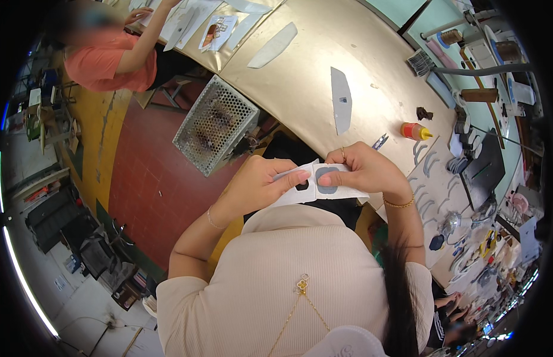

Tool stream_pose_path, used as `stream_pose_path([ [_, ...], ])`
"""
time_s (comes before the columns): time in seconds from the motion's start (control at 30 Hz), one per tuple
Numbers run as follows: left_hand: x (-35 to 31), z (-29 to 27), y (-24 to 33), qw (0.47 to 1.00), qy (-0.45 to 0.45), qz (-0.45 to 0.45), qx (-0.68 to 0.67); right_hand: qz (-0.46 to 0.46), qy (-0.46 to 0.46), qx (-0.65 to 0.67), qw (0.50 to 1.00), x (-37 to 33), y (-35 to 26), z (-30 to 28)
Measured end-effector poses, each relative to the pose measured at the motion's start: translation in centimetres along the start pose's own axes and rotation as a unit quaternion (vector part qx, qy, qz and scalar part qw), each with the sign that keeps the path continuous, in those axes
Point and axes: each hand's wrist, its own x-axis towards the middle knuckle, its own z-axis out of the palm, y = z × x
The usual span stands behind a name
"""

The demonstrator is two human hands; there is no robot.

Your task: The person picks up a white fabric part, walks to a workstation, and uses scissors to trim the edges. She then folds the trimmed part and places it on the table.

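My left hand (266, 183) and my right hand (367, 171) hold a white sheet (354, 193) between them, just in front of my body. Its right part bears a grey rounded patch (327, 188), with my right thumb pressed on it. A small black shape (302, 185) shows on the left part, partly covered by my left thumb. A crease or seam runs between the two parts. My fingers behind the sheet are hidden. On the table beyond lies a grey flat piece (342, 113) with a small dark mark.
A gold-coloured table (324, 65) holds another grey piece (273, 46), a yellow-and-red glue bottle (415, 131) and several curved grey strips (429, 163). A perforated metal box (216, 124) stands left of the table. A co-worker in an orange shirt (113, 62) sits at the far left.
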Motion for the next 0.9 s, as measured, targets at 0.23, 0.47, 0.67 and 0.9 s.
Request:
stream_pose_path([
  [0.23,-1.3,-1.4,-1.1,0.997,0.061,-0.043,-0.021,-0.006,0.033,-0.010,0.999,-1.0,0.0,-2.0],
  [0.47,-4.5,-7.7,-4.5,0.986,0.163,-0.012,-0.032,0.053,0.135,-0.078,0.986,-4.7,2.5,-8.9],
  [0.67,-5.0,-8.5,-8.1,0.967,0.199,-0.151,-0.048,0.158,0.188,-0.321,0.915,2.2,5.0,-7.0],
  [0.9,-3.0,-2.6,-14.4,0.939,0.158,-0.198,-0.234,-0.107,-0.120,-0.200,0.967,18.7,8.6,0.1],
])
